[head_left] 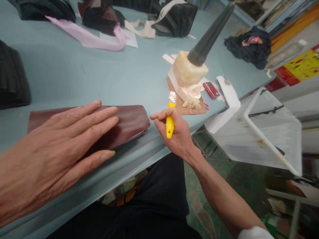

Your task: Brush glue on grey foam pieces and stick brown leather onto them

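My left hand point(72, 142) lies flat, fingers stretched out, on a dark brown leather-like piece point(129, 121) near the table's front edge. Part of that piece is hidden under the palm. A small brush point(170, 124) with a yellow handle sits in the grip of my right hand point(178, 132), its whitish bristles pointing away from me. Just beyond the brush stands a cream-coloured block-shaped container point(185, 71) with a dark tapered cone point(209, 36) rising from its top. Under it is a brown board point(190, 111) with crusted pale residue.
Stacks of dark pieces stand at the left point(12, 76) and back point(174, 20). A pink cloth strip point(92, 39) lies at the back. A small red box point(211, 90) is beside the container. A white bin point(269, 132) stands right of the table, below dark crumpled cloth point(249, 46).
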The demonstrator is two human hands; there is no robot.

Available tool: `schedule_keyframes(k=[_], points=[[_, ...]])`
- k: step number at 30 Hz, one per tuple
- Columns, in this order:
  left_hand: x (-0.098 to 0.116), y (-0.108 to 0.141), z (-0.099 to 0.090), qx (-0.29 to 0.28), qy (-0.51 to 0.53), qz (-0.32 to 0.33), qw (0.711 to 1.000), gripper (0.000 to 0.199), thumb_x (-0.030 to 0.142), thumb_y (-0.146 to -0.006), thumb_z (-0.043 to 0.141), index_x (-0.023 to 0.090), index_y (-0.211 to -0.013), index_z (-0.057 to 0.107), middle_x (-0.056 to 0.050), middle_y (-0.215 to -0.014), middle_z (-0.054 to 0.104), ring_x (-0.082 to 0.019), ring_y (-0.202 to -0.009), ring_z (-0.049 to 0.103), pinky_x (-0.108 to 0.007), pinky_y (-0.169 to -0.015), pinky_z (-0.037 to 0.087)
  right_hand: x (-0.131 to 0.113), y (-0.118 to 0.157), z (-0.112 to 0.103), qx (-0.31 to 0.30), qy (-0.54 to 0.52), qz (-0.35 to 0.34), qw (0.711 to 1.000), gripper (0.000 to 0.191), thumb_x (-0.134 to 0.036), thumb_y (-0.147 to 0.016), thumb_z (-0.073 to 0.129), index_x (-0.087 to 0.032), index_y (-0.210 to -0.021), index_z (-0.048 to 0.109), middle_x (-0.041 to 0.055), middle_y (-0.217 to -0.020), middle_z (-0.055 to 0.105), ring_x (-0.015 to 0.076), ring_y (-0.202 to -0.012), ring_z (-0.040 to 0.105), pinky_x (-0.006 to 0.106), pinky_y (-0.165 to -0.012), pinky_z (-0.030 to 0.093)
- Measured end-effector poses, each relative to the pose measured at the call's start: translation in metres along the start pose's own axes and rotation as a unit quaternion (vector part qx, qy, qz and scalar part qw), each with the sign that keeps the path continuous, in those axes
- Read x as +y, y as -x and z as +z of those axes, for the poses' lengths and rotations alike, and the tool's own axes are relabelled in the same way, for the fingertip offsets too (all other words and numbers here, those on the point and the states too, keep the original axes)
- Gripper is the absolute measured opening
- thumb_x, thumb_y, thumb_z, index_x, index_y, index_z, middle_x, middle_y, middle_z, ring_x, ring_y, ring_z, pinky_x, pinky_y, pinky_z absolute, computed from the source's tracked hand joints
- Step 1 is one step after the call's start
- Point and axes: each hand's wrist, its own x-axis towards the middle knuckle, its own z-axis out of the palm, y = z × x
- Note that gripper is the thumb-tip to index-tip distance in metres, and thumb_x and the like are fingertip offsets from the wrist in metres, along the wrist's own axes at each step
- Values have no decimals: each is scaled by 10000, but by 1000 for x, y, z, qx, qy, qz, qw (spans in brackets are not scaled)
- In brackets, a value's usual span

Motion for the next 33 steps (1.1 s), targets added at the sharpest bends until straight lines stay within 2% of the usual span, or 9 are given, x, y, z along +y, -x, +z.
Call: schedule_keyframes(k=[3, 7, 10, 12, 15, 19, 22, 27, 33], points=[[2, -13, 11, -9, -51, 80, 995, 743, 537, -1105, 354, 325, -1781, 132, 27, -1867, 224, -268, -1744, 180, -351, -1436, 98, 3, 3, -2, -1, -17, 6, 1000, 161, -377, -1012, 645, -262, -1027, 533, 52, -1101, 820, 177, -950, 796, 344, -842, 618], [3, -22, 20, -61, -89, 83, 991, 835, 642, -1087, 346, 255, -1785, 99, -65, -1877, 173, -347, -1737, 187, -429, -1437, 69, 8, 7, -2, -1, -47, 16, 999, 157, -374, -1010, 650, -257, -1035, 547, 54, -1101, 817, 179, -965, 796, 337, -837, 616], [3, -21, 21, -80, -97, 65, 990, 810, 666, -1070, 362, 326, -1777, 160, -38, -1887, 116, -389, -1730, 196, -522, -1439, 40, 11, 10, -2, -2, -54, 26, 998, 139, -355, -1008, 656, -252, -1041, 569, 46, -1043, 806, 176, -947, 789, 328, -826, 605], [3, -20, 20, -80, -93, 58, 991, 836, 760, -1035, 369, 397, -1766, 187, 2, -1889, 79, -404, -1724, 212, -565, -1437, 34, 14, 11, -2, -4, -58, 24, 998, 134, -350, -1009, 653, -249, -1041, 572, 41, -1019, 795, 174, -944, 784, 324, -829, 599], [4, -20, 19, -75, -83, 54, 992, 826, 839, -1012, 324, 478, -1745, 201, 81, -1879, 91, -352, -1731, 205, -523, -1441, 2, 18, 12, 0, -6, -67, 5, 998, 136, -335, -1004, 659, -246, -1038, 562, 37, -1012, 785, 171, -936, 778, 324, -838, 597], [9, -24, 18, -76, -67, 77, 992, 796, 760, -1067, 305, 404, -1763, 154, 93, -1866, 152, -217, -1749, 131, -390, -1443, -10, 21, 12, 1, -5, -58, -20, 998, 114, -300, -1010, 647, -252, -1033, 546, 32, -1002, 777, 171, -945, 778, 327, -859, 599], [11, -27, 17, -79, -52, 105, 990, 837, 739, -1078, 318, 324, -1774, 106, 72, -1863, 149, -164, -1750, 97, -353, -1443, -3, 17, 10, 2, 18, -50, -52, 997, 107, -274, -1017, 644, -252, -1032, 541, 29, -1000, 775, 171, -961, 781, 326, -871, 603], [11, -29, 17, -80, -57, 118, 988, 810, 749, -1069, 342, 371, -1763, 165, 65, -1867, 114, -168, -1752, 71, -372, -1437, -37, 9, 3, 4, 38, -46, -94, 994, 100, -239, -1031, 642, -255, -1035, 543, 26, -1020, 790, 170, -991, 784, 329, -894, 617], [13, -27, 18, -80, -65, 113, 988, 845, 806, -1037, 353, 412, -1758, 151, 75, -1870, 67, -181, -1752, 69, -365, -1432, -50, 6, 2, 8, 27, -32, -106, 993, 86, -233, -1028, 630, -256, -1021, 547, 18, -979, 783, 166, -960, 785, 311, -848, 613]])
